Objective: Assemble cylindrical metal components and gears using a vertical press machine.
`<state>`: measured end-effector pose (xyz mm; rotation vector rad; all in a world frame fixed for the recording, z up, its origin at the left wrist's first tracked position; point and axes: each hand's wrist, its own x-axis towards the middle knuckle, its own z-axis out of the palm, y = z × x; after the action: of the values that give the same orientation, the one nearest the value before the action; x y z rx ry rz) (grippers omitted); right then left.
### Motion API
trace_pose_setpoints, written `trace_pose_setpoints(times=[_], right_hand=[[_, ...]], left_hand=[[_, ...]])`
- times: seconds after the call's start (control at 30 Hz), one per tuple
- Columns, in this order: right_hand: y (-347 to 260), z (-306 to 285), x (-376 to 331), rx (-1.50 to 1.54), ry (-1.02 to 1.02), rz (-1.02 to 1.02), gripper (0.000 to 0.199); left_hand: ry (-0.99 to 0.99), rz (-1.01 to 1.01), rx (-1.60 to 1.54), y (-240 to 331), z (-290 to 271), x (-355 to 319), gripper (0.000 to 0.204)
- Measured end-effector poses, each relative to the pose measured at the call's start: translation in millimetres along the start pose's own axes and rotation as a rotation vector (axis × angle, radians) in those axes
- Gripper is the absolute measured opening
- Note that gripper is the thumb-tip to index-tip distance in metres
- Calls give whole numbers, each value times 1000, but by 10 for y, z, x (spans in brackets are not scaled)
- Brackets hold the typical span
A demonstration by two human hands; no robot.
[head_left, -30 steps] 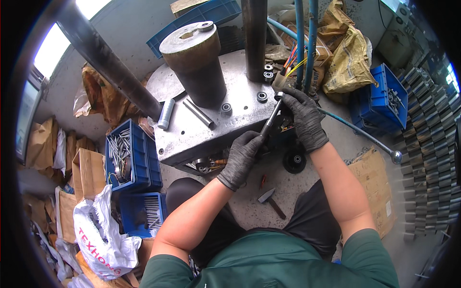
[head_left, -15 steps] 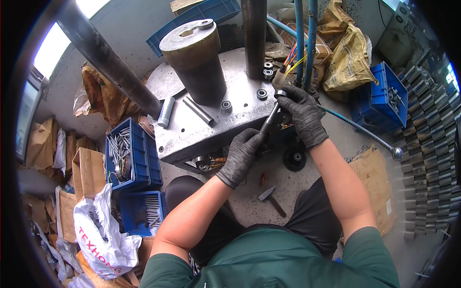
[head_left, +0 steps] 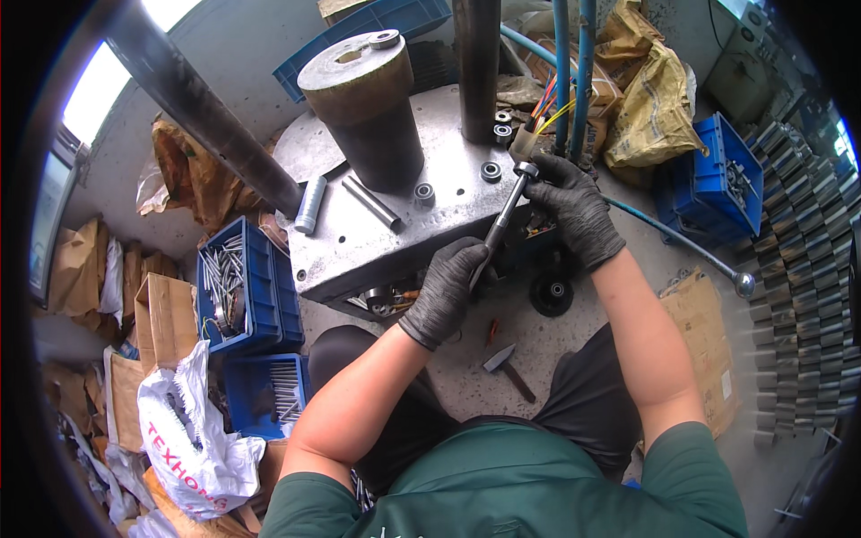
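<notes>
"Green cloth sits nearest, doesn't it?"

"Yes, the person's shirt (head_left: 493,480). Next comes a hammer (head_left: 508,372) on the floor in front of the metal table (head_left: 359,260), its handle pointing back toward the person."

"And that dark wheel (head_left: 541,301)?"

"Also on the floor, near the table's front right corner."

"What is the left hand (head_left: 448,289) doing?"

"It wears a dark grey glove and sits just before the table's near edge, fingers wrapped around the lower part of a metal rod (head_left: 504,213)."

"Where is the rod's other end?"

"It slants up by the right side of the table, with a small ring (head_left: 526,169) at its tip."

"Is the right hand (head_left: 572,202) on that?"

"Yes, gloved too, with curled fingers grasping the ring from the side. How tightly, I can't tell."

"Anything left of the table?"

"A blue box (head_left: 260,287) full of thin metal pieces."

"And on the table?"

"Loose rings (head_left: 491,170), one around the middle and others toward the right. A shiny tube (head_left: 370,204) and a shorter grey pipe (head_left: 311,204) lie on its left part. Behind those stands a thick cylinder (head_left: 381,134), a flat ring (head_left: 385,39) on top."

"Farthest away?"

"Beyond the table's right end, a yellow sack (head_left: 652,121); behind its back edge, a blue tray (head_left: 417,20)."
</notes>
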<state>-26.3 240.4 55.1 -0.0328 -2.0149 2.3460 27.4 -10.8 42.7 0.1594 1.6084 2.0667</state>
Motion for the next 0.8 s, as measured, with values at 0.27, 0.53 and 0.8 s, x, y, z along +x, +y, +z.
trace_pose_setpoints(times=[0.27,0.53,0.8], right_hand=[[-106,4,-50,-4,-22,-19,52],[-217,-194,-179,29,11,67,46],[-85,-437,-288,-87,-264,106,45]], left_hand=[[-24,-67,-105,-12,-51,21,28],[54,19,-102,96,-15,-4,26],[-22,193,51,42,-48,-8,30]])
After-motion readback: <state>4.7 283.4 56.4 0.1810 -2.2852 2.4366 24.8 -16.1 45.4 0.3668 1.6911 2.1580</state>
